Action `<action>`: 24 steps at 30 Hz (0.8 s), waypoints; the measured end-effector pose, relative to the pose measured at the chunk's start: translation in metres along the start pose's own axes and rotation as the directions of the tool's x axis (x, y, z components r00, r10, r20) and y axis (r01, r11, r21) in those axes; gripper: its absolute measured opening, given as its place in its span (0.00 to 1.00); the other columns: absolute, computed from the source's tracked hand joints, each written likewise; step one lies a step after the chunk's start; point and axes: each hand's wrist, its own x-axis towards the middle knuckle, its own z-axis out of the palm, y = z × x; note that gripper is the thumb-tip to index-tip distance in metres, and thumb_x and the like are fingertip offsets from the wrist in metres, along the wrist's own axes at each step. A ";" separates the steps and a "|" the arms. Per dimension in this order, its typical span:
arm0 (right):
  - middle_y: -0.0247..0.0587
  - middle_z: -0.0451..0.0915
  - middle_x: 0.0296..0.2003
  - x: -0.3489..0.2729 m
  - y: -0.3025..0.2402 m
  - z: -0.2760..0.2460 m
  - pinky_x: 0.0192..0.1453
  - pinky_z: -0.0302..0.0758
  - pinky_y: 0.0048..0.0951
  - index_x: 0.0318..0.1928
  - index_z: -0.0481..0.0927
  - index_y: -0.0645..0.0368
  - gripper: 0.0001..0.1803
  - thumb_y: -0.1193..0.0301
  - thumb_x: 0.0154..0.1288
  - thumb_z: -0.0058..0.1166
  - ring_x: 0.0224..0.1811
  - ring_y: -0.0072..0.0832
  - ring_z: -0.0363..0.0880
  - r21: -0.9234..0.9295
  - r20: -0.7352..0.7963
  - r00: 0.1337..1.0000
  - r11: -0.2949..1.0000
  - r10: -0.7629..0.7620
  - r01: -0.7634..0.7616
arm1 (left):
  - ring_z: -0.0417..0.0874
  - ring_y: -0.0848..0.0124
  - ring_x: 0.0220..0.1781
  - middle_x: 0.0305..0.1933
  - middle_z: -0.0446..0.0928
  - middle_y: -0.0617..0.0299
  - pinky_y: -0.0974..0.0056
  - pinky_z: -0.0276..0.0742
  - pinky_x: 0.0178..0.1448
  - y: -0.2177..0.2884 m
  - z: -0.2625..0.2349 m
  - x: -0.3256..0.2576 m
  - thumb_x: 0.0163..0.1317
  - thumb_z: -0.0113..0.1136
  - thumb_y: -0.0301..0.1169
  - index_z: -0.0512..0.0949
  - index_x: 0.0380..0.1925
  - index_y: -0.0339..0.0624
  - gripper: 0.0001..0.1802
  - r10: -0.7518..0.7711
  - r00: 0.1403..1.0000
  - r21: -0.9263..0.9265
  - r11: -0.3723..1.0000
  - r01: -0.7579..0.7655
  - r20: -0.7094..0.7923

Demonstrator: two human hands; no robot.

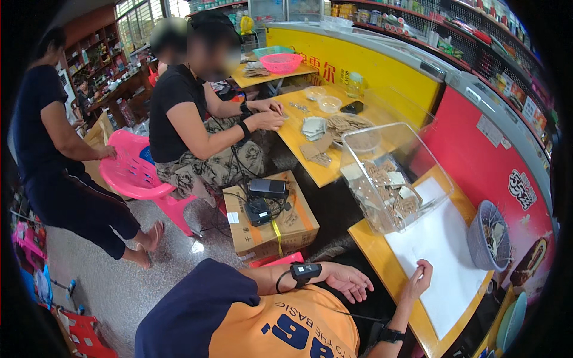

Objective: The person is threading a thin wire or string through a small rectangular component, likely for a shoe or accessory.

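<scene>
Right hand (pixel 418 280) pinches a small piece over the white sheet (pixel 447 256); left hand (pixel 349 280) hangs open, grip empty

Clear bin (pixel 391 179) beyond bare white sheet (pixel 444 256)

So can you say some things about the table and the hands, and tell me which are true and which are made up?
1. The right hand touches the white sheet on the table. True.
2. The left hand holds a cup. False: it is empty, open, off the table.
3. The clear plastic box has flat brown and white pieces in it. True.
4. The grey basket sits on the floor. False: it is on the table, beside the sheet.
5. The chair is pink. True.
</scene>
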 end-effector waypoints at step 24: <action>0.52 0.77 0.44 -0.003 -0.012 -0.006 0.55 0.68 0.38 0.48 0.76 0.69 0.21 0.65 0.77 0.33 0.48 0.44 0.74 -0.158 0.037 0.999 0.987 -0.011 0.017 | 0.80 0.67 0.47 0.45 0.78 0.59 0.57 0.79 0.52 -0.001 0.002 0.002 0.72 0.49 0.38 0.66 0.57 0.46 0.18 0.016 0.998 -0.097 0.995 -0.010 0.058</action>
